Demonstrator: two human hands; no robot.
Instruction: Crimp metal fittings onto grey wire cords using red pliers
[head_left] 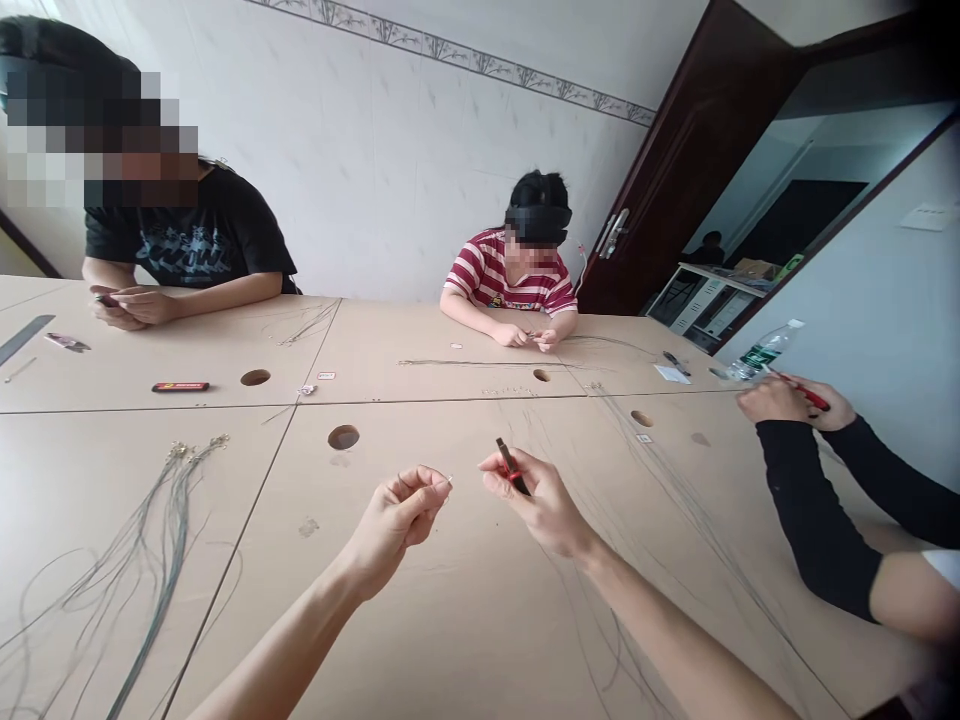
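Observation:
My left hand (397,520) is raised over the table with fingers pinched on a very thin wire end (444,484) that pokes out to the right. My right hand (536,500) is closed round small pliers (511,466) with red and black handles, their dark tip pointing up and left. The two hands are a short gap apart above the light wooden table (465,600). Thin wires (675,500) run across the table to the right of my right hand.
A bundle of thin cords with clasps (161,520) lies at left. Round holes (343,437) dot the table. Two people sit opposite; a third person's black-sleeved arms (817,500) work at right by a water bottle (761,352). A red-black tool (180,387) lies far left.

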